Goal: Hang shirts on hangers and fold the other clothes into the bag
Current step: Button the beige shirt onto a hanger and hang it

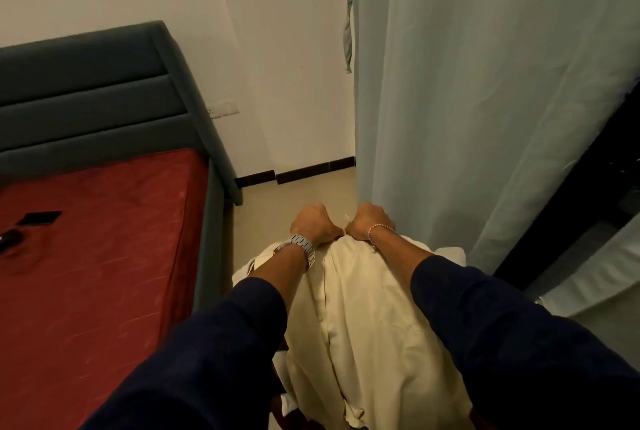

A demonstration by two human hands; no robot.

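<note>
A cream button-up shirt hangs down in front of me, between my forearms, its button placket running down the middle. My left hand, with a metal watch at the wrist, grips the shirt's top edge at the collar. My right hand, with a thin bracelet, grips the same edge close beside it. Both fists are curled, knuckles facing away. No hanger or bag shows; the collar area is hidden behind my hands.
A bed with a red mattress and a grey-green padded headboard lies to the left, with small dark items on it. A pale curtain hangs at the right. Beige floor and a white wall lie ahead.
</note>
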